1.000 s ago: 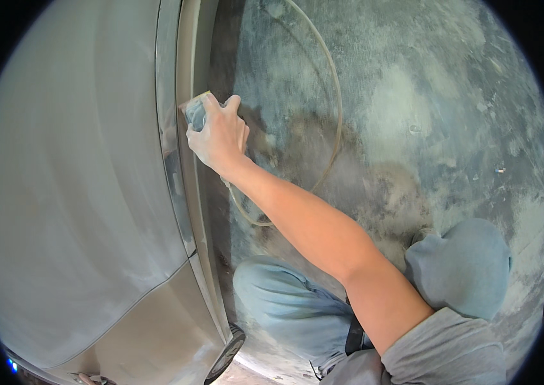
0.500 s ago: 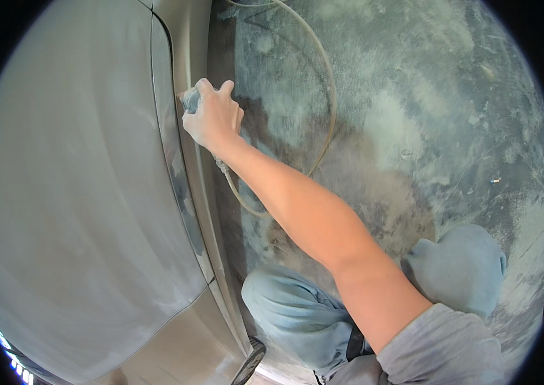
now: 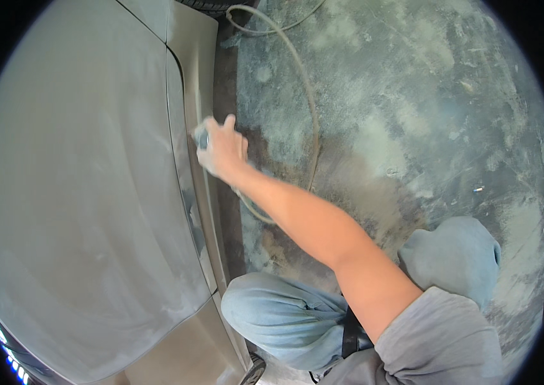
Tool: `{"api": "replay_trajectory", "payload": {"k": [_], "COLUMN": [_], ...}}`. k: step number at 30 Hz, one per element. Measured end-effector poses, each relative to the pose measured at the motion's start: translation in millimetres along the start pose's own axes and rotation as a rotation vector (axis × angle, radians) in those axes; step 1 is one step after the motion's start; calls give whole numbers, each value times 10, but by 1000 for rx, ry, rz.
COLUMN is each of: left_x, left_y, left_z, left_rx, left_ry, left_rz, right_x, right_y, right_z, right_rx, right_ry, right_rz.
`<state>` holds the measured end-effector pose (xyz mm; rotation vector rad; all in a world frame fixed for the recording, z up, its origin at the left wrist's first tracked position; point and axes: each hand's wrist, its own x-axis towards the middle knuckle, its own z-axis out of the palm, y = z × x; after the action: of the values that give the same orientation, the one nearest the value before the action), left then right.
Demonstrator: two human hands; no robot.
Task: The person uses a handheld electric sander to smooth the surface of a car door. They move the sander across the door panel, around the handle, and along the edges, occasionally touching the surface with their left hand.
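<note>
My right hand point(image 3: 224, 149) is closed on a dusty hand-held sander point(image 3: 202, 137), my index finger sticking out above it, with a hose trailing below my wrist. The sander is at the narrow sill strip point(image 3: 205, 202) along the bottom edge of a dull grey, scuffed car body panel point(image 3: 79, 167); whether it touches is hard to tell. My left hand is out of view.
The pale hose point(image 3: 310, 96) loops over the mottled floor point(image 3: 400, 90). A tyre point(image 3: 201, 6) shows at the top edge. My bent knees point(image 3: 265, 308) are at the bottom. A small pale object point(image 3: 478, 190) lies at the right.
My right hand, with the sander, has slid up along the sill and then slightly back down. The view has shifted, bringing more of the car's upper seam and a tyre into sight.
</note>
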<state>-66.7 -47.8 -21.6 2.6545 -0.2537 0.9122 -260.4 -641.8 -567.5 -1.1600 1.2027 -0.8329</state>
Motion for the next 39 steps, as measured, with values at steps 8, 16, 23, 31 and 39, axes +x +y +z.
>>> {"api": "replay_trajectory", "payload": {"k": [8,16,23,31,39], "left_x": [409,368,483,728,1167], "left_y": [-449,159,1544,2176,1886], "left_z": [-109,414,1884,2093,917], "left_rx": [-91,93,88,182,558], "left_ry": [2,-10,93,253,383], "left_rz": [75,51,437,630,623], "right_x": [-125,870,1380,1427,1398], "right_y": [-7,-228,-212,-86,-107], "right_z": [44,-95,-391,-299,-426], "right_rx": [-18,-11,-33,-7,79], "right_ry": [-11,213,244,223,53], "right_rz": [43,22,-50,-51,7]}}
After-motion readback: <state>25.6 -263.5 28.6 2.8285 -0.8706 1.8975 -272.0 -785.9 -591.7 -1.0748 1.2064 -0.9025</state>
